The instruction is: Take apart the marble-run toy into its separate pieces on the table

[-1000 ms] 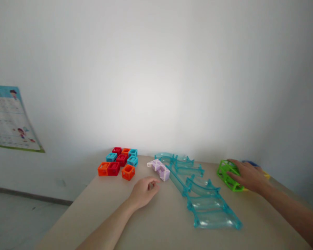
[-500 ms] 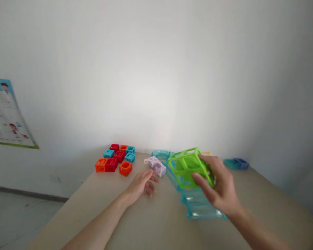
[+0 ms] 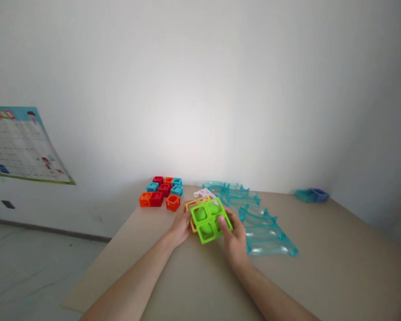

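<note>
Both hands hold a stack of magnetic building tiles in front of me, above the table. Facing me is a green four-window tile [image 3: 208, 229], tilted, with a yellow tile frame [image 3: 193, 205] showing behind its upper left. My right hand [image 3: 234, 236] grips the green tile from the right, thumb pressed on its face. My left hand [image 3: 181, 226] is closed on the left side, by the yellow frame; its fingertips are hidden behind the tiles. Just beyond lies a pale purple block piece [image 3: 204, 193], partly covered by the tiles.
Red, orange and light blue open cubes [image 3: 164, 190] form a group at the back left. Clear teal track pieces [image 3: 266, 233] run along the right of my hands. A dark blue piece [image 3: 319, 195] sits by a teal piece [image 3: 304, 195] in the back right corner.
My right hand has brought the green tiles left and turned their face toward me. My left hand has left the purple piece's side and closed on the stack. The view has shifted left.
</note>
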